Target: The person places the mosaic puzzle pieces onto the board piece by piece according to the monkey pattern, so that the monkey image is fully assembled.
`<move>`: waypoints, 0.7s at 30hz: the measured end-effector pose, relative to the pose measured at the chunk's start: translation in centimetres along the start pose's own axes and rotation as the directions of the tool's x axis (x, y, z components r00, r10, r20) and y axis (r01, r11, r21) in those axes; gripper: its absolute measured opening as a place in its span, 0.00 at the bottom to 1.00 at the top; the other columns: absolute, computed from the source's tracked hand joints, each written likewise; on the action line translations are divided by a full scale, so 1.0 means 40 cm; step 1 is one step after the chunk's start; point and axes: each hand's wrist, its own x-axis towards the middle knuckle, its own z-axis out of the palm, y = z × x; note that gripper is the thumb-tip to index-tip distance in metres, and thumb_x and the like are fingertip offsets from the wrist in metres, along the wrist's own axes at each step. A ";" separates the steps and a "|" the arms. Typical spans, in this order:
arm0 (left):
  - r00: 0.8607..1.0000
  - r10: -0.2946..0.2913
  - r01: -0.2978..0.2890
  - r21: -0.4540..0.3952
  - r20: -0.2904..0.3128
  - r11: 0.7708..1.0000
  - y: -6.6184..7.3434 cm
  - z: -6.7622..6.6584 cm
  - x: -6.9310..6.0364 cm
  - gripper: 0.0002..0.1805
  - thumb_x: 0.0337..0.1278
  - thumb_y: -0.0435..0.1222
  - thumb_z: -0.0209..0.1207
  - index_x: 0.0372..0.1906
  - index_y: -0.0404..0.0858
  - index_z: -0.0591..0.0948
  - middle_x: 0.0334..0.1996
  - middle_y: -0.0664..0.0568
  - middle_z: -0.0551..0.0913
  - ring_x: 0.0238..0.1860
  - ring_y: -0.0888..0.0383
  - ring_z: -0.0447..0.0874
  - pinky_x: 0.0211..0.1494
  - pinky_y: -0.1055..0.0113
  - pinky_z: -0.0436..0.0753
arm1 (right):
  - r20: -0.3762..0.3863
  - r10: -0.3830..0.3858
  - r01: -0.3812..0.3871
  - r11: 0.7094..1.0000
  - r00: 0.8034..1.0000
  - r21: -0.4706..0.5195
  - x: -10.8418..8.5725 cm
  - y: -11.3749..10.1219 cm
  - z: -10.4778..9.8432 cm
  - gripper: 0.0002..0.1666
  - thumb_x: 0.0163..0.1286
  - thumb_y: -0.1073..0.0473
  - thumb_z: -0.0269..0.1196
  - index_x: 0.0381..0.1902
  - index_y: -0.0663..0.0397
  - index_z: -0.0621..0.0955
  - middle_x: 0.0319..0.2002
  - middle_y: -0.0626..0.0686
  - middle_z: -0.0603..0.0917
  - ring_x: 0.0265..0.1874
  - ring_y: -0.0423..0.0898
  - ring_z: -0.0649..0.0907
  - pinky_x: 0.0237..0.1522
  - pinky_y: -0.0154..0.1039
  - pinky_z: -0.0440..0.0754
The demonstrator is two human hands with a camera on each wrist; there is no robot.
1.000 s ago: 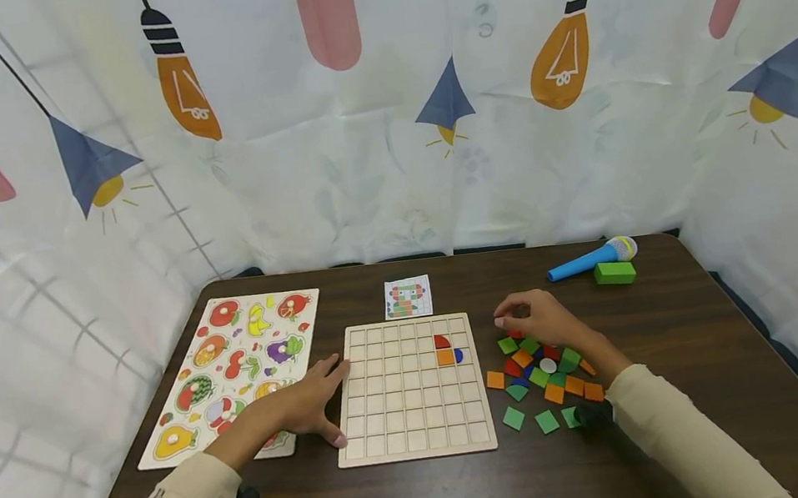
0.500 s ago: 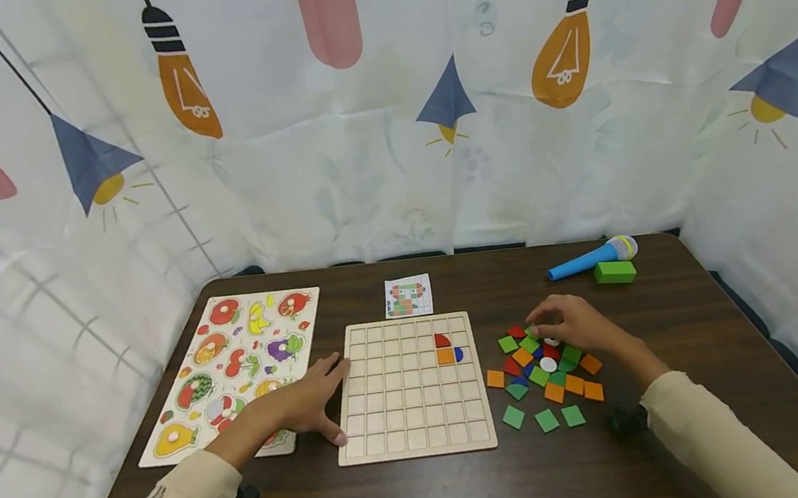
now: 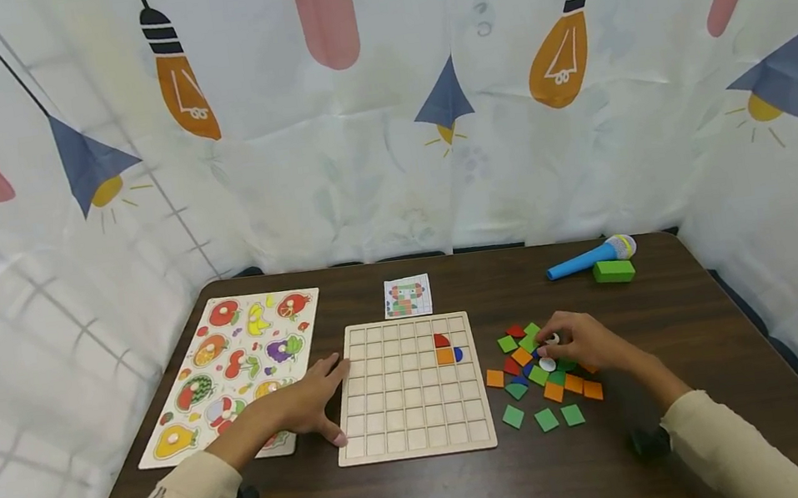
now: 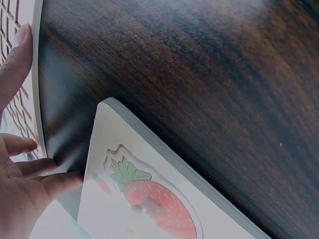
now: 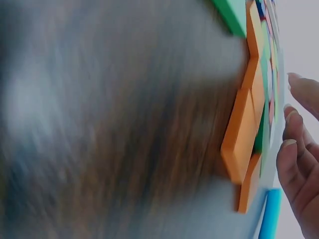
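Note:
My left hand (image 3: pixel 313 399) rests at the left edge of a pale wooden grid board (image 3: pixel 391 418), fingers spread, thumb on the lower left corner. In the left wrist view that hand (image 4: pixel 22 194) shows straight fingers by the board's rim. On the board lie a red quarter-round piece (image 3: pixel 441 340), an orange square (image 3: pixel 445 356) and a blue half-round piece (image 3: pixel 458 355). Over a heap of coloured tiles (image 3: pixel 539 376) hovers my right hand (image 3: pixel 585 340), fingers loosely bent near two white round pieces (image 3: pixel 547 365). Nothing shows between the right hand's (image 5: pixel 301 144) fingers in its wrist view.
A fruit puzzle board (image 3: pixel 233 372) lies left of the grid board. Behind the grid is a small pattern card (image 3: pixel 408 297). At the back right are a blue toy microphone (image 3: pixel 585 260) and a green block (image 3: pixel 614 271). Patterned cloth (image 3: pixel 390 183) encloses the table.
My right hand has moved from the far side of the tile heap rightward and nearer to me, over the white round pieces. The left hand stays in place on the grid board.

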 end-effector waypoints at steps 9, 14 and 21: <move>1.000 -0.003 0.003 0.009 0.001 1.000 -0.004 0.007 0.004 0.66 0.41 0.53 0.77 0.79 0.33 0.51 0.79 0.32 0.46 0.79 0.31 0.44 0.72 0.37 0.62 | -0.033 -0.018 0.016 0.998 0.999 -0.054 0.008 -0.047 0.044 0.11 0.67 0.54 0.69 0.45 0.50 0.89 0.35 0.44 0.80 0.27 0.37 0.72 0.28 0.31 0.73; 1.000 -0.006 0.006 0.016 0.000 1.000 -0.003 0.008 0.005 0.66 0.40 0.54 0.77 0.79 0.34 0.51 0.79 0.32 0.46 0.79 0.32 0.44 0.72 0.37 0.62 | -0.048 0.010 -0.013 0.998 0.999 -0.064 0.015 -0.063 0.058 0.11 0.67 0.52 0.69 0.44 0.48 0.89 0.34 0.42 0.80 0.28 0.38 0.73 0.28 0.31 0.73; 1.000 -0.002 0.002 0.016 -0.006 1.000 -0.003 0.007 0.005 0.66 0.40 0.54 0.77 0.79 0.33 0.51 0.79 0.32 0.46 0.79 0.32 0.44 0.72 0.37 0.62 | -0.010 0.049 -0.050 0.997 0.999 -0.058 0.026 -0.080 0.057 0.12 0.67 0.50 0.69 0.46 0.47 0.89 0.37 0.43 0.81 0.27 0.39 0.73 0.28 0.32 0.74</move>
